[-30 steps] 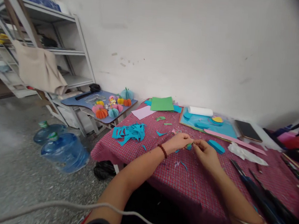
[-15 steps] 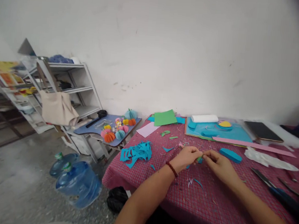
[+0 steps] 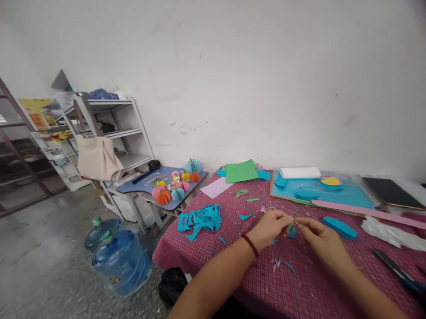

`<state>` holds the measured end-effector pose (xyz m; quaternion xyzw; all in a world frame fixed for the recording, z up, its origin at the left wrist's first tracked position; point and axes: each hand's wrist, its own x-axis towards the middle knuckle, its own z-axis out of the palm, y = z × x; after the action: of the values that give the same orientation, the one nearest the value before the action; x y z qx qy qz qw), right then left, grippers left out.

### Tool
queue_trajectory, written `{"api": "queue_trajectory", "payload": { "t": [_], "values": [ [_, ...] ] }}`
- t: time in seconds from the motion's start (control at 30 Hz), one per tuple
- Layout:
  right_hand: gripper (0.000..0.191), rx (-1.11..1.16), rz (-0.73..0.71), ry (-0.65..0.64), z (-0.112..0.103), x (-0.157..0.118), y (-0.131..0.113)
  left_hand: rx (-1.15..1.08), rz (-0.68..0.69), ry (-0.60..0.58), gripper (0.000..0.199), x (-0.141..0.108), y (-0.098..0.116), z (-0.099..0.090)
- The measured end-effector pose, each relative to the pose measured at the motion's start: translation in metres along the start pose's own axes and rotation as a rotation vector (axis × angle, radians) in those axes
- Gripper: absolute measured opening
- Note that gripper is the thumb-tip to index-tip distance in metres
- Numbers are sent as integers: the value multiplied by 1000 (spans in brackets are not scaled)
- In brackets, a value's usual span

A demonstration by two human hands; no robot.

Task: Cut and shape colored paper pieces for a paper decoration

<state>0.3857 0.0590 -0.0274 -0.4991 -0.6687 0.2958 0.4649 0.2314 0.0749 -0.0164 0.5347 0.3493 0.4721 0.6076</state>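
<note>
Above the checked tablecloth, my left hand point(image 3: 272, 228) is closed in a pinch on a small piece of green paper point(image 3: 289, 227). Its wrist wears a dark red bead bracelet point(image 3: 250, 244). Fingertips of my right hand point(image 3: 322, 241) are pinched together just right of the green paper; what lies between them is too small to make out. Under the hands, a blue scrap point(image 3: 292, 232) shows in part. To the left lie green paper leaf shapes point(image 3: 242, 193) and a heap of cut blue paper point(image 3: 202, 221). A blue rounded stack point(image 3: 339, 228) sits beyond my right hand.
Scissors point(image 3: 392, 267) lie at the right. Behind are green paper point(image 3: 242, 171), a white roll point(image 3: 300, 173), a long pink strip point(image 3: 371, 212) and white crumpled tissue point(image 3: 399, 234). Paper pumpkins point(image 3: 164, 197) stand on a side table; water jugs point(image 3: 122, 260) stand on the floor.
The camera view has turned slightly left, so everything sits further right. Both hands stay together over the cloth, with the right fingertips drawn slightly away from the green paper.
</note>
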Motion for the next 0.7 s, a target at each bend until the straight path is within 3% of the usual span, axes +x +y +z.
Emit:
{"api": "queue_trajectory", "payload": {
  "t": [0.13, 0.33, 0.57, 0.7],
  "values": [
    [29, -204, -170, 51, -1, -1, 4, -273, -219, -39, 18, 0, 1, 1],
    [31, -473, -439, 60, -4, -3, -1, -370, -333, -52, 11, 1, 7, -4],
    [29, -494, -499, 14, -5, -3, -5, -262, -370, -60, 10, -1, 13, -3],
    [21, -280, -373, -77, -5, -1, -8, -102, -292, -57, 11, -2, 12, -2]
  ]
}}
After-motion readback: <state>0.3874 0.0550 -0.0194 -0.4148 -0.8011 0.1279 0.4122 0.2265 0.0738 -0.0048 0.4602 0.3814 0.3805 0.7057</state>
